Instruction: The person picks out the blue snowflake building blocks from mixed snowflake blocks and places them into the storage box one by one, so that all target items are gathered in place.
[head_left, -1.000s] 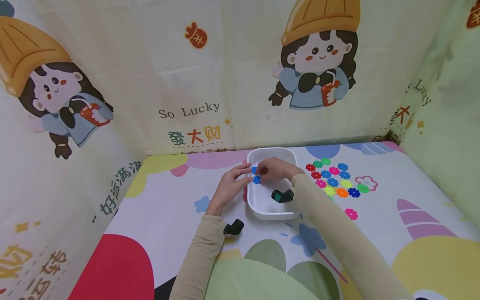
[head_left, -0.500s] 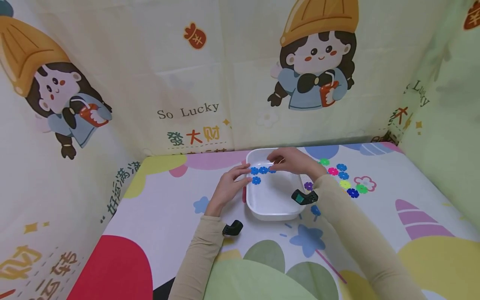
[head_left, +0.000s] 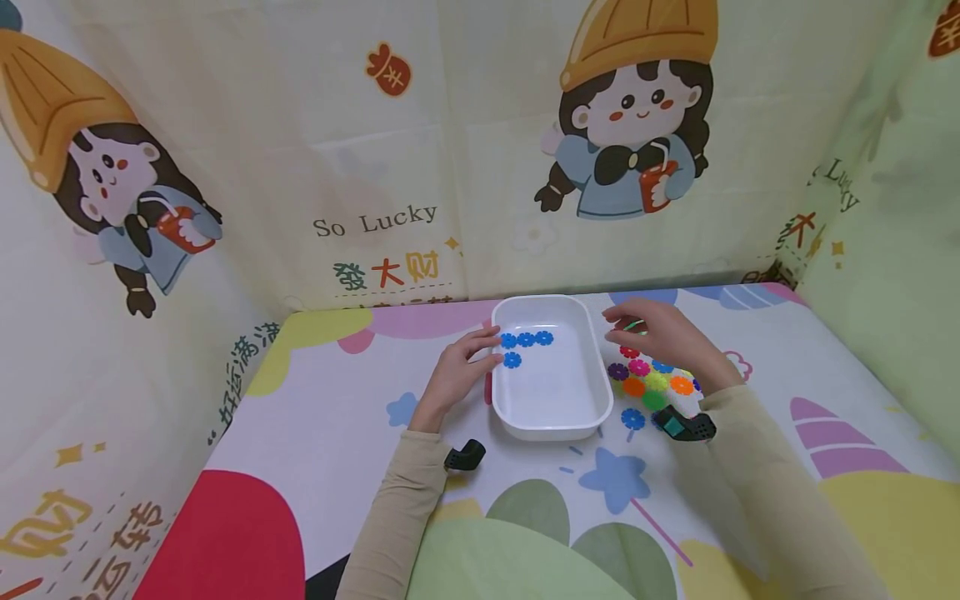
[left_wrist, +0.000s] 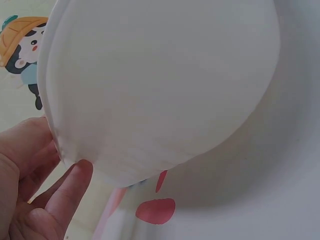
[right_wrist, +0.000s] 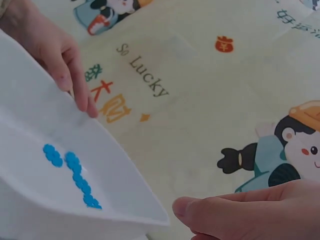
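Note:
A white tray [head_left: 552, 419] sits mid-table with a short row of blue flower-shaped pieces [head_left: 526, 339] at its far left and one more blue piece [head_left: 512, 360] just below. My left hand [head_left: 487, 348] touches the tray's left rim with straight fingers; the left wrist view shows those fingers [left_wrist: 70, 190] against the tray's outer wall [left_wrist: 160, 85]. My right hand [head_left: 618, 327] hovers, fingers relaxed, over a pile of coloured flower pieces [head_left: 656, 381] right of the tray and holds nothing that I can see. The right wrist view shows the tray [right_wrist: 120, 190], the blue pieces [right_wrist: 72, 167] and my right hand's fingers [right_wrist: 240, 215].
Cartoon-printed curtains [head_left: 375, 167] wall in the table at the back and both sides. A printed cloth [head_left: 337, 417] covers the table. Black wrist cameras [head_left: 467, 455] sit on both sleeves. One blue piece [head_left: 632, 417] lies apart near the tray's front right corner.
My right hand left the tray and moved right to above the coloured pile. The blue row it was touching now lies free in the tray. The left hand stayed.

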